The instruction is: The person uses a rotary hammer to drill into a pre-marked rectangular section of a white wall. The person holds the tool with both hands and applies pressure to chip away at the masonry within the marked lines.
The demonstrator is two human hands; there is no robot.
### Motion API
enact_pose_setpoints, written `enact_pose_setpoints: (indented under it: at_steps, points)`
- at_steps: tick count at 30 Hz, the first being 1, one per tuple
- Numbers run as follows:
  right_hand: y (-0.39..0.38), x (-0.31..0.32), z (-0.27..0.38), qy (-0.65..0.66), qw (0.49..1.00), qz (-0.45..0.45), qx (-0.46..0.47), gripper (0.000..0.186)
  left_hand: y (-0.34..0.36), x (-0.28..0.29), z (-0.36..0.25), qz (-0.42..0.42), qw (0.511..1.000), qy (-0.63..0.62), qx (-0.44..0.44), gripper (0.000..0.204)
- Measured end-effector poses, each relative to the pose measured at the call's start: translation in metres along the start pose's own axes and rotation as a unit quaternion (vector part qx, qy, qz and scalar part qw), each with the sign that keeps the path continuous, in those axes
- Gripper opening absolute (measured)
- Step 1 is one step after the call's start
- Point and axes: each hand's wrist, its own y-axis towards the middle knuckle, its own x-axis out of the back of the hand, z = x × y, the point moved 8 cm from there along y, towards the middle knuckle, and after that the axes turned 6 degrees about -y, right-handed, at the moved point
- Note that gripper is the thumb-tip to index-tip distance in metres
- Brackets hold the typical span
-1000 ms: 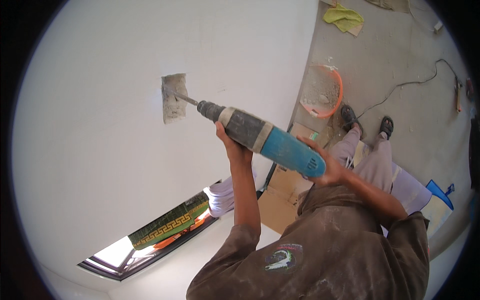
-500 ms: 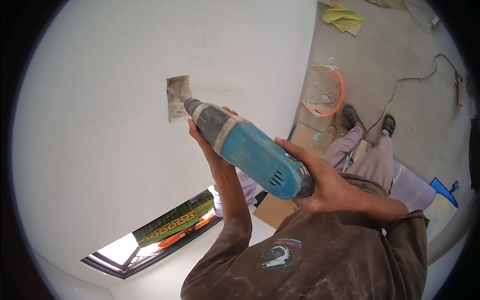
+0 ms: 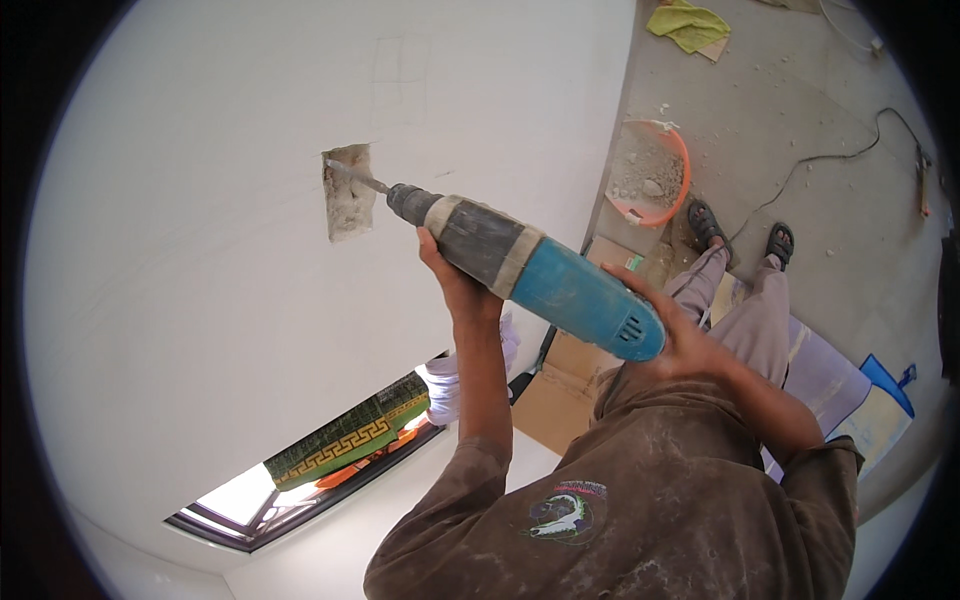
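A blue and dark grey power hammer drill (image 3: 560, 290) is held in both hands, angled up and left toward the white wall (image 3: 200, 250). Its chisel bit (image 3: 358, 172) reaches into a rough rectangular recess (image 3: 351, 215) cut in the plaster, with its tip near the upper left corner. My left hand (image 3: 458, 275) is closed round the underside of the drill's front body. My right hand (image 3: 670, 335) grips the rear end, its fingers partly hidden behind the tool.
An orange tub (image 3: 682, 170) of rubble, a yellow-green cloth (image 3: 685, 25) and a black cable (image 3: 850, 155) lie on the floor (image 3: 790, 100). Cardboard (image 3: 550, 400) and a lilac sheet (image 3: 820, 370) are beside my legs. A window (image 3: 240, 515) with a patterned green cloth sits low left.
The drill moved up-left with both hands half a second ago and has since come back down-right, close to its earlier position, with the bit showing longer again.
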Motion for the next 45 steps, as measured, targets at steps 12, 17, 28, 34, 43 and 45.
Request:
enact_pose_setpoints:
  at_steps: [12,17,28,34,43,45]
  points:
    - [0.021,-0.015,-0.043,0.041,0.998,0.008,-0.039,0.096,0.023,0.024,-0.001,-0.011,1.0,0.022,-0.018,0.069]
    - [0.037,-0.021,0.064,0.016,0.998,-0.002,-0.054,0.091,0.009,-0.019,-0.042,-0.003,0.999,-0.042,0.007,0.063]
    - [-0.01,-0.02,0.066,-0.016,0.998,-0.013,-0.06,0.091,-0.021,-0.006,-0.009,-0.041,0.997,-0.042,0.044,0.068]
    - [-0.025,-0.02,0.037,-0.045,0.996,-0.02,-0.069,0.092,-0.024,0.01,0.011,-0.045,0.997,-0.057,0.032,0.069]
    - [-0.006,-0.025,0.003,-0.038,0.997,0.026,-0.065,0.098,-0.021,0.025,-0.004,-0.027,0.996,-0.083,0.017,0.069]
    - [-0.004,-0.026,-0.009,-0.035,0.998,0.03,-0.045,0.099,-0.018,0.03,-0.001,-0.029,0.996,-0.078,0.016,0.068]
